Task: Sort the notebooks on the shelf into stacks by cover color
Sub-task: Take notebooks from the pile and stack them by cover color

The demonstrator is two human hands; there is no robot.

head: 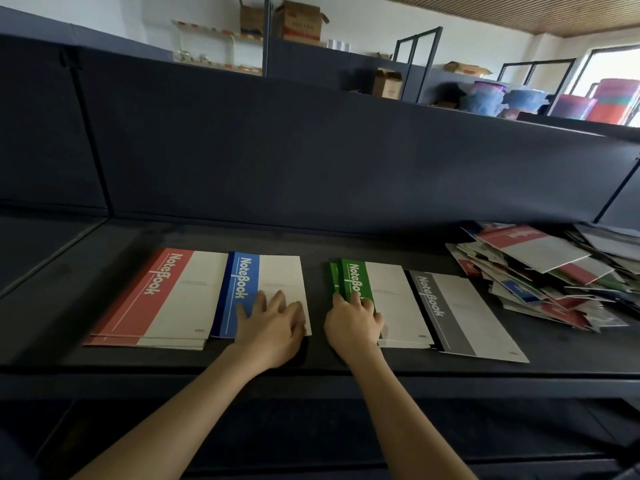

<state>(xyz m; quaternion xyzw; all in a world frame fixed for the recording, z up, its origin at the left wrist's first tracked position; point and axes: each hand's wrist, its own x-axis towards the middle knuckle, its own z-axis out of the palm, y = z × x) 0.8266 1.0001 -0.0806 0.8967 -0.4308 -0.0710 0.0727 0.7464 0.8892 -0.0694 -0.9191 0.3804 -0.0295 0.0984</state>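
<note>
Left grip flat on blue-banded white notebook

A shop stockroom, by the look: long dark metal shelving, opened cardboard boxes on top, stacked plastic tubs, identical notebooks heaped in bulk.

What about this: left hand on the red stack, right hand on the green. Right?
No. The head view shows the left hand on the blue stack, not the red stack; the right hand is on the green stack.
</note>
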